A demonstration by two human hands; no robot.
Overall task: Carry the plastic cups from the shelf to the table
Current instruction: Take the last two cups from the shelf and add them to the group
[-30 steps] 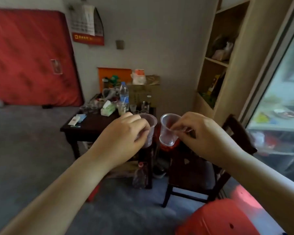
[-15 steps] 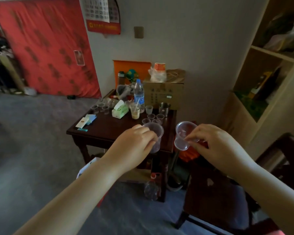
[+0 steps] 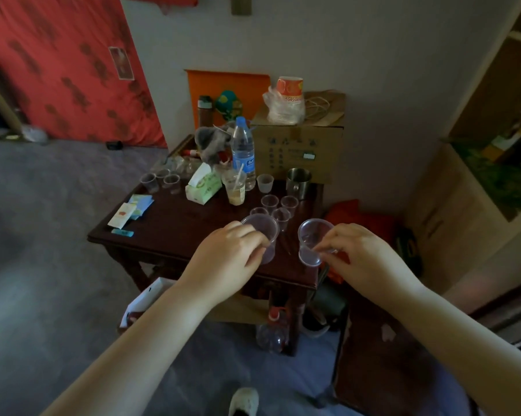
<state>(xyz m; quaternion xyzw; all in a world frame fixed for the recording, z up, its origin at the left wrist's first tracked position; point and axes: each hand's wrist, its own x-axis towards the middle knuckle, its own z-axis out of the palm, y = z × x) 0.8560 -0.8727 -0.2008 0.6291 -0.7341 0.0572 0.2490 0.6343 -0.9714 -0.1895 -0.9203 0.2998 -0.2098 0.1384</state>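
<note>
My left hand [image 3: 227,259] grips a clear plastic cup [image 3: 263,232] upright over the near right part of the dark wooden table [image 3: 169,232]. My right hand [image 3: 361,259] pinches a second clear cup [image 3: 313,241], tilted toward me, above the table's right front corner. Several small clear cups [image 3: 275,207] stand clustered on the table just beyond both hands. Another group of clear cups [image 3: 163,181] sits at the table's far left. The wooden shelf [image 3: 493,163] stands to the right.
On the table are a water bottle [image 3: 243,151], a drink cup with a straw [image 3: 234,187], a tissue pack [image 3: 203,187], a metal mug [image 3: 298,183], a cardboard box [image 3: 301,151] and paper packets [image 3: 130,210]. A dark chair [image 3: 382,355] stands at the near right.
I have come closer to the table and the view has tilted down. Both hands, each with its cup, now hang over the table's near right edge.
</note>
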